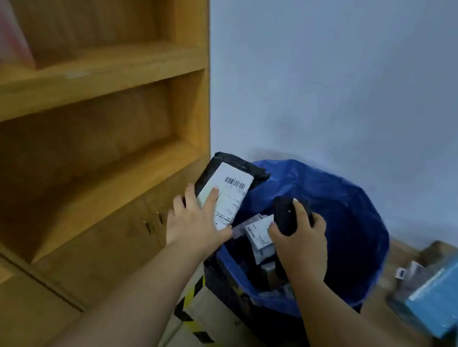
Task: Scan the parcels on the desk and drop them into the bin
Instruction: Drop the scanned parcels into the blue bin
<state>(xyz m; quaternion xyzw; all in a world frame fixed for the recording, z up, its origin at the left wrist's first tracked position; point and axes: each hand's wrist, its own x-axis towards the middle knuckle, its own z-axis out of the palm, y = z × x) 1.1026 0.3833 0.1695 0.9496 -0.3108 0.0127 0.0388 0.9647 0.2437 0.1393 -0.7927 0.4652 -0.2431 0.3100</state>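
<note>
Fingers (212, 199) of left hand (193, 224) curled round a black parcel (229, 192), thumb flat on its white label, remaining fingertips wrapped over the left edge. Parcel held tilted, barcode (234, 183) facing up, poised over the left rim of the bin (352, 219). Right hand (302, 238) over the bin mouth, fingers closed round a black handheld scanner (290, 216), one fingertip lying on its top. Scanner nose pointing up and away, toward the far rim, just right of the parcel and not quite touching it.

Bin lined with a blue bag; several labelled parcels (259, 236) already lying inside, below both hands. Wooden shelving (93, 113) left of the bin, a pale wall behind it, and a blue box (439, 293) with other blurred items on a wooden surface to its right.

Step in hand, by judgement: the scan-then-drop of this one parcel, right at the bin. Cannot tell whether the barcode has been read; no beam or light visible on the label.

Next move, if unread: swing the scanner nose onto the barcode, keep the label flat and steady, press the trigger. If read: carry the parcel further over the bin mouth, clear of the left rim, then loosen thumb and fingers and let it fall among the others. Risk of it catching the rim and sliding down outside, against the shelving.
</note>
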